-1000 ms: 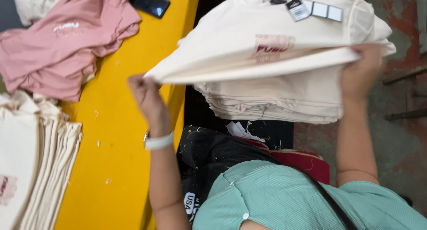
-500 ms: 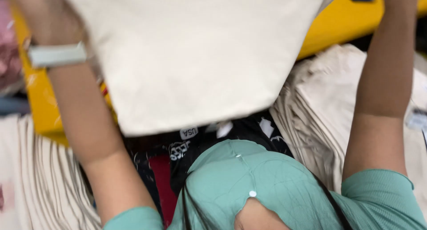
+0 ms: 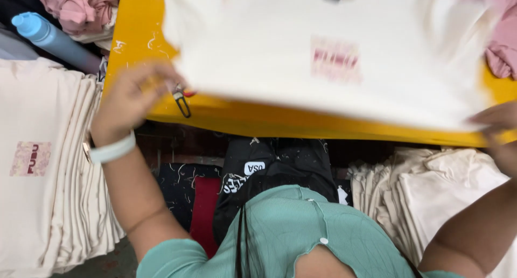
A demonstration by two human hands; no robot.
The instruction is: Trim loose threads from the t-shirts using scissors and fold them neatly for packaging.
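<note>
Over the yellow table (image 3: 134, 41), you hold a cream cotton T-shirt with a pink chest print (image 3: 334, 57) spread flat: left hand (image 3: 132, 97) pinching its 8 o'clock corner, right hand (image 3: 498, 127) gripping the 4 o'clock edge, keeping it taut for laying down.

We look down on a cream T-shirt (image 3: 334, 57), blurred, with a pink chest print, spread over a yellow table (image 3: 291, 122). Our left hand (image 3: 134, 97) grips its lower left edge, a small pair of snips (image 3: 181, 99) hanging beside the fingers and a pale wristband (image 3: 112, 150) on the wrist. Our right hand (image 3: 498, 124) holds the lower right corner. Stacks of folded cream shirts (image 3: 48, 165) lie at left, more (image 3: 431, 192) at right. A blue bottle (image 3: 51, 38) and pink garments (image 3: 81, 6) sit at upper left.
</note>
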